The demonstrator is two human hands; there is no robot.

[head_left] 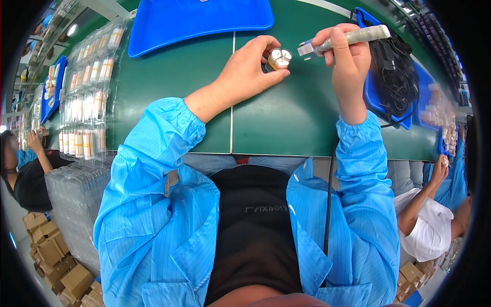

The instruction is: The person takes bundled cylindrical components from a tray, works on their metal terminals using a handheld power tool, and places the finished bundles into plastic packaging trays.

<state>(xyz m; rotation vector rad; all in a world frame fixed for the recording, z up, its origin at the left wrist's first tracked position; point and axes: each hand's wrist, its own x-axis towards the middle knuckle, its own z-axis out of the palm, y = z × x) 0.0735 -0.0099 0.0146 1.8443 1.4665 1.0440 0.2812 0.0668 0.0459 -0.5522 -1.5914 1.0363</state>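
Note:
Over the green table [174, 82], my left hand [245, 66] is closed around a short bundle of cylinders [280, 59] with round white ends and a yellow band. Its white ends face up and to the right. My right hand [349, 61] grips a pale, rod-shaped hand tool [371, 34] from above, thumb and fingers wrapped round it. The tool's squared white tip points left toward the bundle, with a small gap between them. Part of the bundle is hidden behind my left fingers.
A blue tray [199, 20] lies at the far side. At right, a blue bin [376, 105] holds tangled black cables [396, 77]. Clear blister trays [84, 115] of pale cylinders stand at left, above stacked clear trays [76, 204]. Co-workers sit on both sides. A black cord [329, 204] hangs before me.

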